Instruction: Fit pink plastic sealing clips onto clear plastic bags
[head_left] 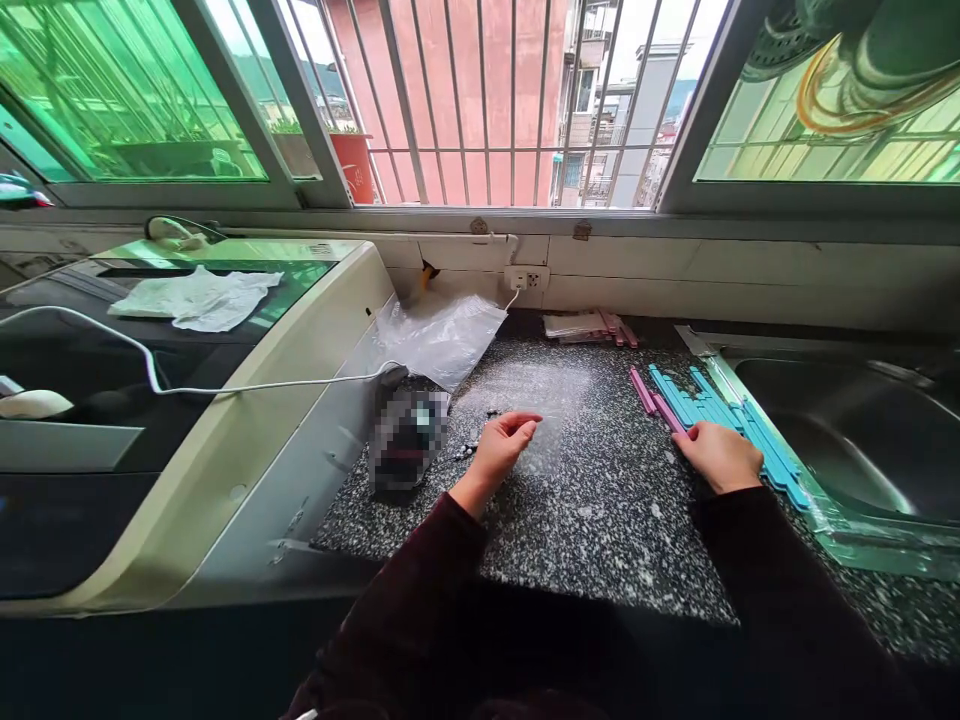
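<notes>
Over the speckled black counter [600, 520], my left hand [499, 455] is closed, thumb and fingertips pinched together at the edge of a clear, thin plastic bag [559, 425]. Small dark-and-white bits [466, 452] lie just left of that hand. My right hand [720, 455] has its fingers closed on the near end of a pink plastic strip [666, 412]. A second pink strip [640, 390] lies alongside. Several turquoise plastic strips [694, 405] are spread beside and partly behind my right hand, next to the sink's edge.
A steel sink [847, 420] is set in at the right. Packed bags with pink strips [589, 327] lie by the back wall. On the left are a large washing machine [300, 400], a white cable [247, 387], a crumpled plastic bag [450, 335] and a blurred-out object [407, 440].
</notes>
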